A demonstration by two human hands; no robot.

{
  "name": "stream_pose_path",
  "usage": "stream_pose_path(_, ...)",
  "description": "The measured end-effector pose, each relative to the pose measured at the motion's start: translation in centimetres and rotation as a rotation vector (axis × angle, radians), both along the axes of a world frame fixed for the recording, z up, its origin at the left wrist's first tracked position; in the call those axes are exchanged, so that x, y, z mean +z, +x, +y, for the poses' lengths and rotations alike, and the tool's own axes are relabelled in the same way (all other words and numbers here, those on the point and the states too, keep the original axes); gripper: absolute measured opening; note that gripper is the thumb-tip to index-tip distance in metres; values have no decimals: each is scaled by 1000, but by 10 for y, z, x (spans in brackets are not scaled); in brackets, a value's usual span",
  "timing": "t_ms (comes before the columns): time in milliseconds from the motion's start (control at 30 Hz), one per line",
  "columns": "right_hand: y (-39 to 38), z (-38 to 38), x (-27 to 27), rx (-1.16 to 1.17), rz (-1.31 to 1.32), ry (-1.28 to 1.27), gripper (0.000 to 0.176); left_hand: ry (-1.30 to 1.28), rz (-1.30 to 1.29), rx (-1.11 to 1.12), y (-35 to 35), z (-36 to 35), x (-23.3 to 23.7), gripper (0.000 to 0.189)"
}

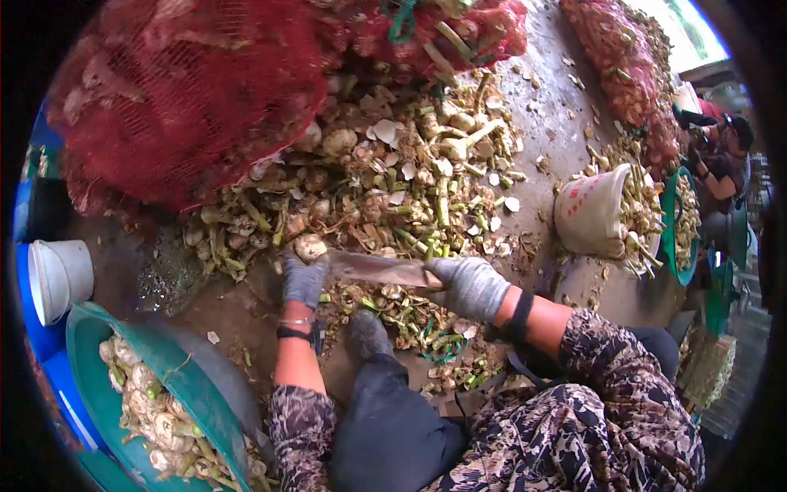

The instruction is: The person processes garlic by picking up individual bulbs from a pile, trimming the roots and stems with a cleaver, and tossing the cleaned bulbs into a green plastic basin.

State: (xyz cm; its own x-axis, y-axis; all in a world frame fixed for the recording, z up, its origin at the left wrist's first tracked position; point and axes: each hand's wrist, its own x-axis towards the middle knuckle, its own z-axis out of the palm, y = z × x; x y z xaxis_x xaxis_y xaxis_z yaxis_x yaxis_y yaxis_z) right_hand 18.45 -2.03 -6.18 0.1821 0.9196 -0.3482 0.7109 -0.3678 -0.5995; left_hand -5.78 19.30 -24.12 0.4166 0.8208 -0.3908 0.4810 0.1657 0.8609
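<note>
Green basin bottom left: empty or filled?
Filled, at least partly: pale bulbs lie heaped inside the green basin, close to its rim. The depth of the heap cannot be told.

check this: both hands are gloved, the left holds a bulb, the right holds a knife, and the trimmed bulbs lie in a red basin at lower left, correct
Not quite: the basin is green, not red, as the head view shows. The rest stands: the gloved left hand holds a bulb, the gloved right hand holds the knife, and trimmed bulbs lie in it.

Left hand (303,280) holds bulb (310,246), right hand (471,287) grips knife (379,268)
</note>
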Motion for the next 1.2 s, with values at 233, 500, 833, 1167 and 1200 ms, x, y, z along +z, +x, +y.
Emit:
stream_pose_path(233, -5, 21, 32, 183, 48, 109, 21, 167, -268, -412, -10, -79, 31, 47)
stream_pose_path(500, -14, 4, 52, 267, -49, -10, 14, 165, -269, -435, -20, -94, 66, 48)
stream_pose_path(833, -15, -21, 1, 195, -140, 85, 31, 499, -163, -654, 1, -116, 100, 50)
stream_pose_path(1167, 47, -47, -51, -293, -137, -13, 36, 87, -409, -152, 38, -95, 188, 70)
stream_pose_path(1200, 36, -47, -38, -168, -44, 80, 41, 172, -346, -214, 42, -93, 189, 74)
